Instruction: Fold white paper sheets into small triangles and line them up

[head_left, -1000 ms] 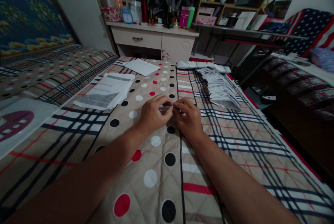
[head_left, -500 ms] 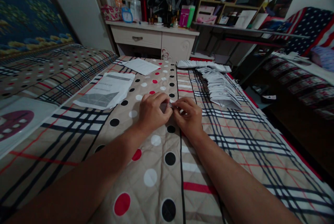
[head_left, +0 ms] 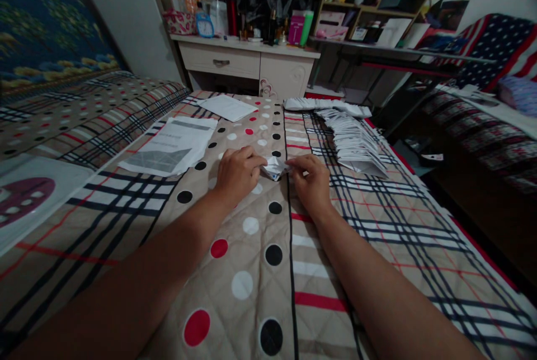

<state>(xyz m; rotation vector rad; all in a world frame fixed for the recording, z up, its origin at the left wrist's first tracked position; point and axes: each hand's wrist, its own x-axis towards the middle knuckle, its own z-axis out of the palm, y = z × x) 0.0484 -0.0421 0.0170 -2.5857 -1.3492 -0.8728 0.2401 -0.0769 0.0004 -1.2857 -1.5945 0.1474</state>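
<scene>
Between my hands, just over the patterned bedspread (head_left: 251, 254), is a small folded piece of white paper (head_left: 276, 168) with creased, pointed edges. My left hand (head_left: 240, 173) pinches its left end between thumb and fingers. At its right end my right hand (head_left: 309, 180) grips a tip the same way. To the right lies a long fanned row of folded white papers (head_left: 354, 142). Behind that row, another row of folded papers (head_left: 327, 106) runs sideways. On the left is a printed sheet stack (head_left: 172, 145) with a grey pattern, and beyond it a plain white paper stack (head_left: 229, 107).
A white dresser (head_left: 218, 62) stands past the bed's far end, holding a blue clock (head_left: 205, 24), bottles and boxes. At far left lies a clear plastic item with a purple print (head_left: 25, 200). The bed's right edge drops to a dark floor (head_left: 474, 220).
My hands have drawn slightly apart, the left one moving left and the right one a little right. The folded paper between them, mostly hidden before, now shows spread out.
</scene>
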